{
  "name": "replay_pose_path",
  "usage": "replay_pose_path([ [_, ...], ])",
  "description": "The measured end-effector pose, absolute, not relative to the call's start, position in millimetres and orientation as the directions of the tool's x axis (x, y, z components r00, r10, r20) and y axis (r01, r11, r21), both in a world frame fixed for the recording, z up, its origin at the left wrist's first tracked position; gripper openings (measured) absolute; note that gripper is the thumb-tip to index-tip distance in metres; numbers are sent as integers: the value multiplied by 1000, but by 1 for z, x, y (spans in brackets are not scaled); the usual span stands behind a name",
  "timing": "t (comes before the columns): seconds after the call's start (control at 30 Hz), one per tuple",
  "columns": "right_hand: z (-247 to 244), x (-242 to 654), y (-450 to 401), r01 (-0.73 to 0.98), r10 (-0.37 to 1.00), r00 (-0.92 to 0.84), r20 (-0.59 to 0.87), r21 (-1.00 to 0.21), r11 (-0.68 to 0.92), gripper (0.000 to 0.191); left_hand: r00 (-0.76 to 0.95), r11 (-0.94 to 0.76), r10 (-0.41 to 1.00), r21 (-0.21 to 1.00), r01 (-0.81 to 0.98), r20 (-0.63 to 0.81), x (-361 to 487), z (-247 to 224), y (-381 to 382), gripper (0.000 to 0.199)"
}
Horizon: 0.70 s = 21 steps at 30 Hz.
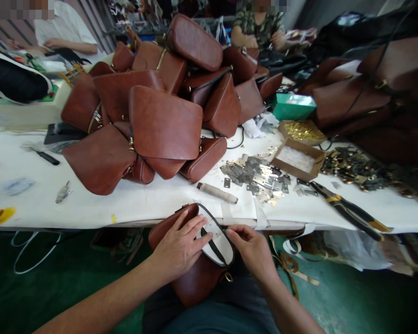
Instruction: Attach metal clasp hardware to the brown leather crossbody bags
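Observation:
A brown leather bag [198,280] rests on my lap against the table's front edge, its pale lined opening [218,239] with a dark rim turned upward. A black strip [214,248] lies across the lining. My left hand [183,241] lies over the bag's left side, fingers spread, tips on the lining and near the strip. At the right rim my right hand [249,246] is closed, thumb and index finger pinching the edge; whether something small is between them I cannot make out. A gold clasp [228,277] hangs at the bag's lower right.
Several brown bags [165,123] are heaped on the white table [167,204]. Flat metal plates [254,174], a thread spool [218,192], pliers [348,208] and a cardboard box [296,160] lie to the right. A small knife [47,157] lies left. Two people sit across the table.

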State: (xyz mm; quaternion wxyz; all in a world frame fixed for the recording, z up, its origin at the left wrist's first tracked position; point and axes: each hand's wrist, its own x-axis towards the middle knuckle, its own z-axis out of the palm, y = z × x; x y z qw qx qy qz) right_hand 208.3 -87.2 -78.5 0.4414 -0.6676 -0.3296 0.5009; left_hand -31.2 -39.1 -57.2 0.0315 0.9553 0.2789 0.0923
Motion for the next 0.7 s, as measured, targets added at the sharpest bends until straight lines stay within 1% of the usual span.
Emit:
replay_pose_path([
  [0.07,-63,238,-78,296,908,362,-213,-897,-328,37,827,-842,538,146,519,161,-33,-56,-37,41],
  [0.1,-56,254,-70,436,910,400,-113,-850,-297,38,827,-840,540,164,517,158,-33,-55,-36,41],
  [0.13,-50,270,-59,561,906,423,-16,-781,-275,39,826,-838,542,182,515,157,-34,-54,-35,41],
  [0.17,-45,284,-47,672,910,411,53,-692,-264,42,825,-835,543,198,513,153,-34,-53,-34,41],
  [0.2,-42,296,-35,759,913,400,82,-587,-280,44,825,-832,546,213,512,149,-35,-52,-33,41],
  [0.27,-43,313,-12,861,923,379,66,-391,-326,45,825,-828,547,235,509,144,-36,-51,-32,41],
  [0.3,-46,318,-4,885,926,373,55,-323,-337,45,825,-827,547,243,507,141,-36,-50,-32,41],
  [0.33,-49,321,2,897,928,369,57,-284,-340,45,826,-826,547,250,505,137,-37,-49,-32,41],
  [0.37,-53,322,6,899,927,369,70,-278,-337,44,827,-825,546,257,503,133,-37,-48,-32,41],
  [0.4,-56,322,7,895,924,371,89,-300,-330,42,828,-824,546,263,502,130,-37,-48,-32,41],
  [0.47,-61,322,4,871,918,368,145,-400,-286,37,825,-820,550,274,503,131,-39,-48,-32,40],
  [0.53,-59,321,-2,836,903,362,231,-508,-205,32,821,-819,552,285,499,148,-40,-48,-31,37],
  [0.6,-52,317,-8,804,873,374,314,-579,-136,31,819,-820,550,294,492,164,-40,-49,-31,36],
  [0.63,-46,312,-12,781,863,389,323,-612,-123,30,819,-821,548,296,488,168,-41,-49,-31,35],
  [0.67,-40,304,-15,748,872,392,294,-654,-115,30,821,-823,545,295,486,168,-41,-49,-31,36],
  [0.7,-33,295,-17,706,907,356,227,-701,-101,31,824,-825,542,293,484,165,-41,-49,-30,36],
])
